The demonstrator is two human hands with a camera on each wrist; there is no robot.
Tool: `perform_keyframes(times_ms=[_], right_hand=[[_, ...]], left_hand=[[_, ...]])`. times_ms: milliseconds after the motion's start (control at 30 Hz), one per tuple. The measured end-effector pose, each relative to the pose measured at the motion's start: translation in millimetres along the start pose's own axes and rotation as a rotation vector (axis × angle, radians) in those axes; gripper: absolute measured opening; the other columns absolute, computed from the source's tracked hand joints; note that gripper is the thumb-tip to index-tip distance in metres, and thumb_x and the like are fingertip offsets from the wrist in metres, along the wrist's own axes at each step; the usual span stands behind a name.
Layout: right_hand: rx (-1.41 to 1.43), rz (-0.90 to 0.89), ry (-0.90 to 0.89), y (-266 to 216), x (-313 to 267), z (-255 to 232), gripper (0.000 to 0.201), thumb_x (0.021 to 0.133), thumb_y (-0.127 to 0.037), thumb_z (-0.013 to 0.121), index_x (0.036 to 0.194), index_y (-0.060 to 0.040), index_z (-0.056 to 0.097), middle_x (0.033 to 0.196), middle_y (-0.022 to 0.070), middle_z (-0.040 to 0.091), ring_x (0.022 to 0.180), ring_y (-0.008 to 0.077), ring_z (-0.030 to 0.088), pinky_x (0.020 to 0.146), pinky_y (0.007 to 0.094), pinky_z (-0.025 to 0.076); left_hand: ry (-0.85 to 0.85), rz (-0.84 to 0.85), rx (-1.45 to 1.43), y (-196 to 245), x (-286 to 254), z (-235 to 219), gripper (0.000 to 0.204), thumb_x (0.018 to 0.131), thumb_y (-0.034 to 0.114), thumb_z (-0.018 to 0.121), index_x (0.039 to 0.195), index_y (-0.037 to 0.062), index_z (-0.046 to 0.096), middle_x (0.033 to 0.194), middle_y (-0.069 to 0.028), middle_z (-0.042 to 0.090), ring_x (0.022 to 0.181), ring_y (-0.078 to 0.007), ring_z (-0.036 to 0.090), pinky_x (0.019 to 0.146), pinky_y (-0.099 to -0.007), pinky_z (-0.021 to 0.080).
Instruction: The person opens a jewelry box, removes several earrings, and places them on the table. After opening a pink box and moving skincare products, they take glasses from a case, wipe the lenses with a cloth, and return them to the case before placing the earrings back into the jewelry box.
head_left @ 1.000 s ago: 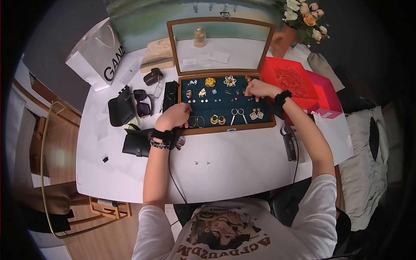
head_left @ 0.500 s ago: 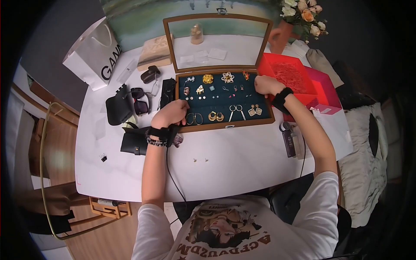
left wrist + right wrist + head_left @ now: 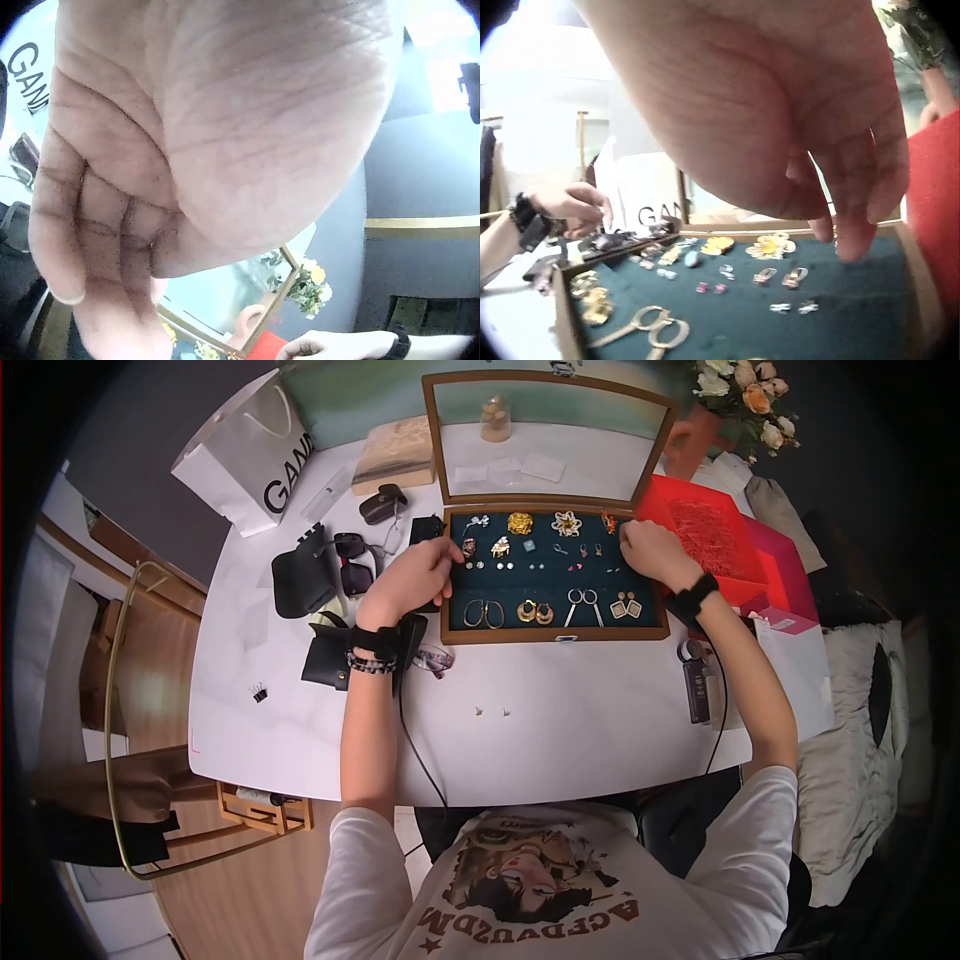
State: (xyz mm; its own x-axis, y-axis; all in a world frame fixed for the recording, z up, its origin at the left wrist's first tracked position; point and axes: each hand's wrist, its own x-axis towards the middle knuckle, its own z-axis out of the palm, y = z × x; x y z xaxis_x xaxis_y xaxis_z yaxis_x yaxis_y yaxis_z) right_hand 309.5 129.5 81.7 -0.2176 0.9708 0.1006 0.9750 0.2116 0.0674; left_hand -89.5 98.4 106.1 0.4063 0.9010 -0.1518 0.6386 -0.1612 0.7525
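A wooden display box (image 3: 560, 638) lies with its glass lid (image 3: 640, 456) raised. Its dark green lining (image 3: 510, 582) holds several earrings and brooches, including a gold flower brooch (image 3: 520, 523) and long hoop earrings (image 3: 649, 319). My left hand (image 3: 410, 576) is at the box's left edge, its fingers loosely bent in the left wrist view (image 3: 202, 142). My right hand (image 3: 658, 555) is over the upper right edge beside an orange brooch (image 3: 608, 522). Its fingers hang relaxed in the right wrist view (image 3: 802, 112); no held item shows. Whether the fingertips touch the box is unclear.
Left of the box are sunglasses (image 3: 354, 565), black cases (image 3: 300, 582) and a white paper bag (image 3: 240, 455). Two small studs (image 3: 506, 712) lie in front. Red boxes (image 3: 655, 510), a flower vase (image 3: 690, 445) and a dark device (image 3: 696, 690) stand to the right.
My right hand has drawn back from among the pieces at the upper right to the box's edge. My left hand has moved farther up the left edge. The head view has shifted.
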Motion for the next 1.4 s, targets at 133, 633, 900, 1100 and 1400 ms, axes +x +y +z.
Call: perform_keyframes(times_ms=[133,633,900,1100,1400], right_hand=[[0.593,-0.184,-0.15,-77,-46,-56,0.013,0.09,-0.016,0.063,0.094,-0.0067,0.072,0.086,0.0139,0.075,0.083,0.0307,0.074,0.076,0.0434,0.058],[0.726,-0.657,-0.187,-187,-148,6,0.015,0.097,-0.016,0.065,0.099,-0.0013,0.065,0.094,0.0137,0.065,0.09,0.0342,0.068,0.079,0.0464,0.054],[0.625,-0.709,-0.168,-173,-150,20,0.009,0.093,-0.003,0.059,0.091,0.0033,0.064,0.093,0.0194,0.066,0.091,0.0386,0.067,0.081,0.0472,0.054],[1.051,-0.297,-0.119,-121,-129,-17,0.01,0.095,-0.007,0.064,0.093,0.0003,0.071,0.082,0.0157,0.072,0.078,0.0272,0.071,0.072,0.0389,0.053],[1.241,0.161,0.12,11,-12,23,0.011,0.098,-0.002,0.066,0.094,0.0062,0.072,0.085,0.0084,0.074,0.076,0.015,0.074,0.068,0.0265,0.059]], left_hand=[[0.104,0.176,-0.112,26,-17,1,0.012,0.104,0.011,0.056,0.107,0.001,0.061,0.07,-0.002,0.061,0.063,-0.0093,0.06,0.06,-0.0273,0.049],[-0.143,0.211,0.184,5,-132,89,0.02,0.089,0.018,0.075,0.097,0.0052,0.062,0.079,-0.0118,0.069,0.078,-0.0351,0.069,0.069,-0.0433,0.053],[-0.079,0.325,0.187,-2,-126,108,0.008,0.093,0.007,0.068,0.097,0.0017,0.063,0.092,-0.0152,0.068,0.087,-0.0356,0.067,0.076,-0.0422,0.053],[-0.066,0.397,0.129,12,-109,111,0.007,0.092,0.003,0.068,0.097,0.0007,0.065,0.091,-0.016,0.069,0.084,-0.0343,0.069,0.072,-0.0394,0.053],[0.033,0.401,-0.142,87,-10,64,0.009,0.096,0.004,0.07,0.097,-0.005,0.069,0.086,-0.0083,0.074,0.081,-0.0108,0.07,0.073,-0.027,0.056]])
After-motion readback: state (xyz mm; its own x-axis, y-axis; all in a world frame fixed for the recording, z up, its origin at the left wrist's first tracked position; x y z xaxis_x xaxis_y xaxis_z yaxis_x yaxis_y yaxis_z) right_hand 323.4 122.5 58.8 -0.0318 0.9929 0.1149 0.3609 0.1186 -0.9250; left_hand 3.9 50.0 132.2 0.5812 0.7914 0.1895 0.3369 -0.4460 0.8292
